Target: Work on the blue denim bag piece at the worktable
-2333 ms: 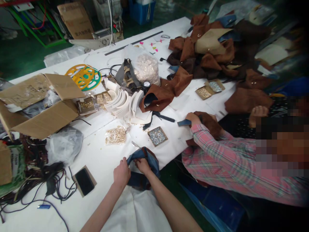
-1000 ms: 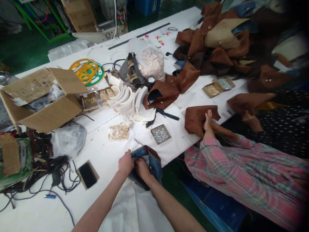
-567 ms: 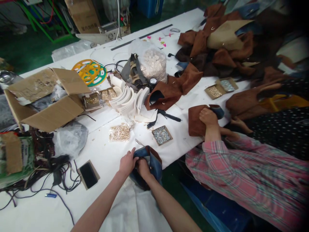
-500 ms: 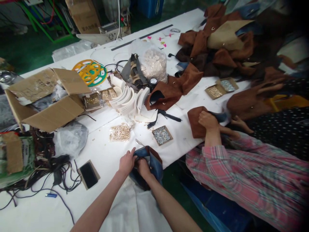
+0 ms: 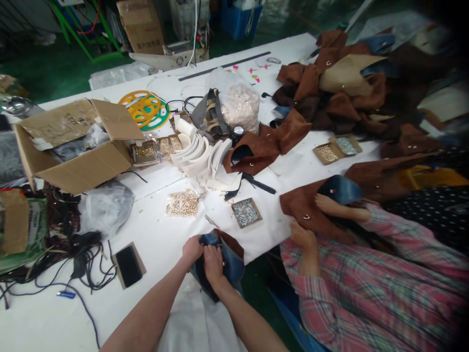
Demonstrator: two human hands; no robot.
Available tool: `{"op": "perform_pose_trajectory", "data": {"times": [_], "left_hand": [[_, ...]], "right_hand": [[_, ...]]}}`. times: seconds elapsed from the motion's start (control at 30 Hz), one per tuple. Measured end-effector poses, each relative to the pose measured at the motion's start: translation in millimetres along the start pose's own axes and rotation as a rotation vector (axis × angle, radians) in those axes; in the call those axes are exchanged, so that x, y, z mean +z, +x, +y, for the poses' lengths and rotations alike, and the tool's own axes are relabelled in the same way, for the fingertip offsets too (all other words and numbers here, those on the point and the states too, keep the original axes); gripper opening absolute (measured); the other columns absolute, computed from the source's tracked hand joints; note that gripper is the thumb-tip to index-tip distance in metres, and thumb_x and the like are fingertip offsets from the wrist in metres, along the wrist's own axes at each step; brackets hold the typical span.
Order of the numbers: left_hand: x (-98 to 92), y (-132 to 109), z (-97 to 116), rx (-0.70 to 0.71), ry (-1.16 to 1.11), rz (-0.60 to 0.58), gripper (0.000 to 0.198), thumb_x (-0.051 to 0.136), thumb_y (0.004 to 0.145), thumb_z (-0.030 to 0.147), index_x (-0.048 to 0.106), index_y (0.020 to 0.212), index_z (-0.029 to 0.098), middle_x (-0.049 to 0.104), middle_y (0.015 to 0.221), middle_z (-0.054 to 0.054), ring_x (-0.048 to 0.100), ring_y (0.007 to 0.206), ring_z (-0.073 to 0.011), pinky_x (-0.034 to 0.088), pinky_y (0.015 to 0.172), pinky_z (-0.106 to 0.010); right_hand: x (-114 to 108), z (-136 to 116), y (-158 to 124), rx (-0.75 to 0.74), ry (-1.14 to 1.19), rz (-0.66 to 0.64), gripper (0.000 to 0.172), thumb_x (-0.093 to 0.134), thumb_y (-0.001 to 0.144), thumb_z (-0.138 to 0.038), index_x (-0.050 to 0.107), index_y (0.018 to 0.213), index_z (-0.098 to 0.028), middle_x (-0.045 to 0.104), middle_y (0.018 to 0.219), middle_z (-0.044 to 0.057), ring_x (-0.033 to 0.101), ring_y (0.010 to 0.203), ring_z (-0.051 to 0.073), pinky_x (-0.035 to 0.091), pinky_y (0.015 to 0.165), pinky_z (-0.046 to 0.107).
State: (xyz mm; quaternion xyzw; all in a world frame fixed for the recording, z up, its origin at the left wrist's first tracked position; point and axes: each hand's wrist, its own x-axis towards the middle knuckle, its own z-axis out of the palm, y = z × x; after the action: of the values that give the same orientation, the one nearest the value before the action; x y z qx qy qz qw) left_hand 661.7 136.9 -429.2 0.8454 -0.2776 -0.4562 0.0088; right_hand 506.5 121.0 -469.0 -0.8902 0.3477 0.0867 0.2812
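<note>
A blue and brown fabric piece (image 5: 234, 261) is held at the table's near edge, its brown side showing at the upper right. My left hand (image 5: 193, 248) is closed on its upper left edge. Beside it, my right hand (image 5: 213, 260) has its fingers bent over the same piece, gripping the blue cloth. Just beyond the hands lies a small metal tool (image 5: 210, 221). A small open box of silvery studs (image 5: 246, 212) sits to the upper right, and a clear bag of gold-coloured pieces (image 5: 182, 202) to the upper left.
A co-worker in a plaid shirt (image 5: 351, 288) handles brown material (image 5: 306, 203) at the right. White curved strips (image 5: 194, 154) lie mid-table. An open cardboard box (image 5: 78, 161), a phone (image 5: 129, 265) and tangled cords (image 5: 91, 261) are at the left. Brown pieces (image 5: 339, 110) are heaped at the back right.
My left hand has drawn its fingers in on the cloth's edge. My right hand's fingers now show over the fabric. The co-worker's hands have moved apart, and the brown piece there is spread wider.
</note>
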Motion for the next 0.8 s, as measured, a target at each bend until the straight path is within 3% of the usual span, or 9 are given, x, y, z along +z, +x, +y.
{"op": "perform_pose_trajectory", "data": {"times": [0.2, 0.37, 0.47, 0.63, 0.8], "left_hand": [[2.2, 2.8, -6.7, -0.035, -0.063, -0.004, 0.031, 0.058, 0.098, 0.033, 0.074, 0.121, 0.021, 0.080, 0.126, -0.017, 0.075, 0.121, -0.0331, 0.059, 0.098, -0.041], [9.6, -18.0, -13.8, 0.035, -0.136, 0.012, 0.042, 0.048, 0.107, 0.034, 0.060, 0.145, 0.020, 0.077, 0.130, -0.017, 0.076, 0.117, -0.0292, 0.057, 0.102, -0.040], [13.8, -28.2, -23.1, 0.080, -0.187, 0.021, 0.045, 0.055, 0.102, 0.026, 0.057, 0.147, 0.021, 0.075, 0.135, -0.016, 0.074, 0.119, -0.0284, 0.055, 0.106, -0.039], [24.2, -39.5, -45.1, 0.087, -0.330, 0.113, 0.041, 0.063, 0.090, 0.020, 0.061, 0.131, 0.019, 0.070, 0.139, -0.014, 0.063, 0.134, -0.0268, 0.047, 0.120, -0.040], [31.8, -53.7, -63.5, 0.059, -0.598, 0.053, 0.069, 0.073, 0.087, 0.033, 0.049, 0.149, 0.013, 0.065, 0.150, -0.017, 0.064, 0.135, -0.0254, 0.052, 0.118, -0.038]], "right_hand": [[-13.9, -7.1, 4.8, -0.052, -0.137, 0.020, 0.045, 0.031, 0.110, -0.013, 0.067, 0.137, -0.020, 0.070, 0.128, 0.014, 0.058, 0.119, 0.032, 0.040, 0.113, 0.051], [-24.6, -26.9, 25.1, -0.032, -0.172, 0.084, 0.062, 0.033, 0.106, -0.007, 0.045, 0.164, -0.024, 0.059, 0.152, 0.020, 0.056, 0.127, 0.033, 0.040, 0.111, 0.050], [-26.8, -30.7, 38.8, -0.112, -0.185, 0.043, 0.056, 0.037, 0.104, -0.006, 0.053, 0.155, -0.022, 0.058, 0.155, 0.018, 0.053, 0.131, 0.032, 0.039, 0.112, 0.049], [-37.1, -29.2, 59.6, -0.164, -0.260, -0.023, 0.030, 0.046, 0.104, -0.010, 0.065, 0.123, -0.022, 0.068, 0.122, 0.013, 0.054, 0.114, 0.030, 0.041, 0.104, 0.045], [-49.7, -29.8, 68.5, -0.316, -0.286, -0.109, 0.025, 0.063, 0.096, -0.014, 0.067, 0.120, -0.018, 0.070, 0.114, 0.014, 0.053, 0.111, 0.031, 0.039, 0.106, 0.044]]}}
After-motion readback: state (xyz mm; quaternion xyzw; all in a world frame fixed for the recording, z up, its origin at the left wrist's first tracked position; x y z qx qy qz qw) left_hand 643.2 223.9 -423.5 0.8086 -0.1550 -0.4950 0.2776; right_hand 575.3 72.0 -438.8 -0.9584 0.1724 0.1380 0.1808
